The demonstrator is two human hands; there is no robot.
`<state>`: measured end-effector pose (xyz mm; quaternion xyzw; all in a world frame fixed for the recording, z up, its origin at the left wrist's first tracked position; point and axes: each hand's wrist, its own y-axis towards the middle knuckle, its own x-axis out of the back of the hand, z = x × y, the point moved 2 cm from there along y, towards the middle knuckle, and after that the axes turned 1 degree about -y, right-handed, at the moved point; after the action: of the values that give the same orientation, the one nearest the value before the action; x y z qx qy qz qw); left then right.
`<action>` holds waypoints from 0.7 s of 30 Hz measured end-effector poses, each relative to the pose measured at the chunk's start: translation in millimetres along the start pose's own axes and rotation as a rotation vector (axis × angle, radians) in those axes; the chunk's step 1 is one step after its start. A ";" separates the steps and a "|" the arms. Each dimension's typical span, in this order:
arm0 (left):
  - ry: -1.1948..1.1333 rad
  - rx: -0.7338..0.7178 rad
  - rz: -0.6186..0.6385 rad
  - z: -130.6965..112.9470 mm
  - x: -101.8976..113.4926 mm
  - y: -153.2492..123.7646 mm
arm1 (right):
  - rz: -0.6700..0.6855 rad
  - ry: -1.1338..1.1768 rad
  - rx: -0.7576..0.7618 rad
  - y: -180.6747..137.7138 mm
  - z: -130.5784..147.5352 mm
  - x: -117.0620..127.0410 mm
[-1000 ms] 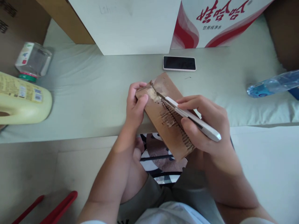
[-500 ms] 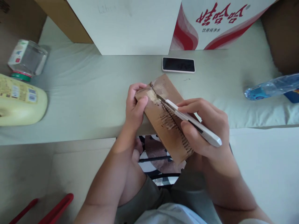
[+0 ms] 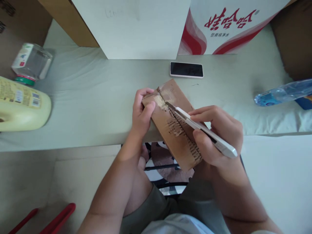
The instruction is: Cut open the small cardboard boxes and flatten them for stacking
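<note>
A brown piece of corrugated cardboard (image 3: 174, 130) lies tilted across the edge of a pale green cushioned surface (image 3: 97, 104). My left hand (image 3: 142, 112) is closed on its upper left corner, thumb on top. My right hand (image 3: 216, 133) is closed on a white utility knife (image 3: 207, 135), whose blade tip rests on the cardboard near a torn, pale strip along a cut line. Peeled corrugation shows around the cut.
A black phone (image 3: 186, 69) lies behind the cardboard. A white box (image 3: 131, 26) and a red-and-white carton (image 3: 219, 26) stand at the back. A yellow jug (image 3: 21, 105) and a clear jar (image 3: 32, 63) lie left, a water bottle (image 3: 282, 94) right. Red handles (image 3: 56, 219) show at bottom left.
The knife and my right hand have slid slightly down and to the right along the cut. My left hand keeps its hold on the cardboard.
</note>
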<state>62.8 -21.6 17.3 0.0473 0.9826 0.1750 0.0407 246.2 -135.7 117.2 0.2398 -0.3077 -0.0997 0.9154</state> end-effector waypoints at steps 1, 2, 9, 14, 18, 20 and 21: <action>0.007 -0.002 0.003 0.0 0.1 0.0 | 0.001 -0.003 0.005 -0.1 0.2 0.0; 0.015 -0.003 0.005 0.0 0.3 -0.1 | 0.001 -0.007 0.009 0.0 0.7 0.1; 0.019 0.010 0.000 1.1 0.0 0.1 | 0.029 -0.039 0.018 1.4 4.4 -0.2; 0.019 0.015 -0.018 1.6 -0.2 0.3 | 0.048 -0.033 0.018 0.6 1.9 -2.0; 0.000 0.034 -0.027 0.3 -0.8 0.5 | 0.071 -0.062 0.032 2.9 3.8 -3.0; -0.002 0.033 -0.028 -0.6 -0.8 0.5 | 0.108 -0.090 0.028 4.4 6.0 -4.0; -0.001 0.034 -0.028 -0.9 -0.7 0.5 | 0.130 -0.102 0.018 5.0 7.0 -4.5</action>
<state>63.4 -21.5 18.5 0.0341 0.9860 0.1575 0.0427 238.6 -132.5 122.3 0.2221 -0.3696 -0.0494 0.9009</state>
